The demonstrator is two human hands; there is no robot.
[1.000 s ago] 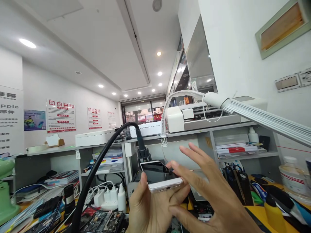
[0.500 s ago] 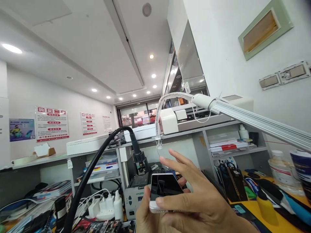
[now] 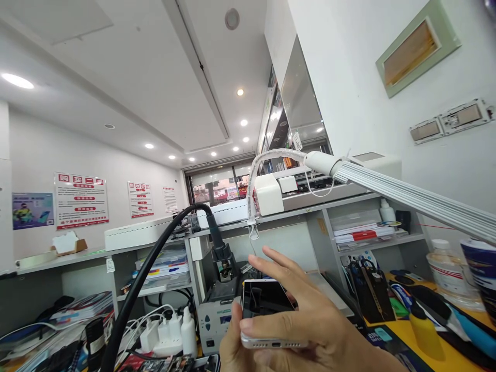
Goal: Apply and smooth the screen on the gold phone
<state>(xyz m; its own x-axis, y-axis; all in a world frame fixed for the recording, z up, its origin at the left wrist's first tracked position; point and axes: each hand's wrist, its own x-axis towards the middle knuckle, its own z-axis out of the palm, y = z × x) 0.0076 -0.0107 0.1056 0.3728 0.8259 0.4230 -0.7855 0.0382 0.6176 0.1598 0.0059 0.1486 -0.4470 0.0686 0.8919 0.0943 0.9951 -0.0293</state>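
Note:
A white-edged smartphone (image 3: 267, 298) with a dark screen is between my two hands, its bottom edge with the charging port towards me. My left hand (image 3: 231, 336) is closed around the phone from the left and below, with the thumb along its left side. My right hand (image 3: 310, 325) lies over the phone's right side. Its thumb crosses the lower front, while two fingers stretch up past the top edge. Lower fingers of this hand are bent under the phone's bottom end, partly hidden.
Behind the phone stands a grey bench device (image 3: 215, 323). A thick black cable (image 3: 149, 268) arches at left, near white chargers (image 3: 166, 333) and a white bottle (image 3: 188, 333). A white lamp arm (image 3: 387, 191) reaches in from the right. Tools and a yellow bottle (image 3: 424, 330) stand at right.
The phone has tilted so its bottom edge and port face me more. My right thumb has slid slightly left along the lower front. The view has shifted a little.

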